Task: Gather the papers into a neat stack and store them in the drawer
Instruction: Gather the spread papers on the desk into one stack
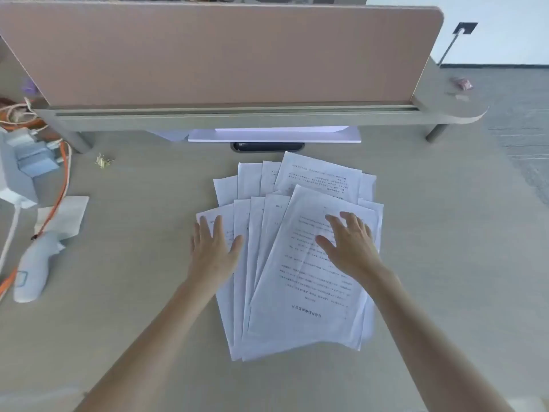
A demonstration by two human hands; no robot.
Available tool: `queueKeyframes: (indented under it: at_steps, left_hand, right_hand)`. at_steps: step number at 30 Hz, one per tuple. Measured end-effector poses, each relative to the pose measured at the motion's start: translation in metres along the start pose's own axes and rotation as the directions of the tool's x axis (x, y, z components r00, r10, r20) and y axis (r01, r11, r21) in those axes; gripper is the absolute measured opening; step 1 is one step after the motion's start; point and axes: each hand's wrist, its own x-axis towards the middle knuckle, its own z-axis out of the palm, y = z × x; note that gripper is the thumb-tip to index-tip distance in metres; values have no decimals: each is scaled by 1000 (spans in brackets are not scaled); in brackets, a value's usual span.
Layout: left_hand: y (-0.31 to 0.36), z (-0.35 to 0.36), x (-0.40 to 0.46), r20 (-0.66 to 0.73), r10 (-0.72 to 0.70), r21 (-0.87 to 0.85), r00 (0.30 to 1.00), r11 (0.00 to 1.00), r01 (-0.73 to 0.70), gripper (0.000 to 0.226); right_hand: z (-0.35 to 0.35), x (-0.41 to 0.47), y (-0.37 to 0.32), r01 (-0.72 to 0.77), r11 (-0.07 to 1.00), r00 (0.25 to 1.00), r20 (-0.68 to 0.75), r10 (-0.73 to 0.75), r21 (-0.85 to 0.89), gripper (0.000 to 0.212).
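The fanned white printed paper sheets [300, 257] lie mid-desk, just before the pink fabric divider panel [214, 55]. Left hand [212, 249] and right hand [349, 246] rest flat, fingers spread, on them. Gathering seems underway; next, sweep both inward to square the edges.

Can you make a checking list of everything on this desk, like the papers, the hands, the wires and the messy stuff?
Surface: pale wood-grain desk top, mostly bare on the right.
Job's things: white printed paper sheets fanned out and overlapping, not yet squared into a stack; no drawer in view.
Clutter: gold binder clips; white handheld device; crumpled white paper scrap; flat white sheet stack under the grey shelf.
Hands: left hand flat on the leftmost sheets, fingers spread; right hand flat on the top sheet, fingers spread; neither is gripping.
Cables: orange cable and white cable at the left edge.
Surroundings: pink fabric divider panel; grey carpet floor.
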Motion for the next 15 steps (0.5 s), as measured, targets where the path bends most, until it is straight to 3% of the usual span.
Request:
queueKeyframes:
  at_steps: [4,10,13,15]
  left_hand:
    - [-10,34,9,-135,80,69,988,995,-71,64]
    - [-23,54,9,-282,173,166,944,978,-129,56]
    - [-26,52,3,-342,174,174,923,977,-120,62]
    - [-26,51,-6,-325,102,162,940,986,-51,68]
  right_hand:
    - [26,3,14,21,1000,999,-42,-21,-15,58]
    - [57,-1,27,81,997,974,-214,-77,10,51]
    - [60,-9,37,35,997,941,-338,-7,75,52]
    - [62,-13,49,-92,993,908,-404,112,71,50]
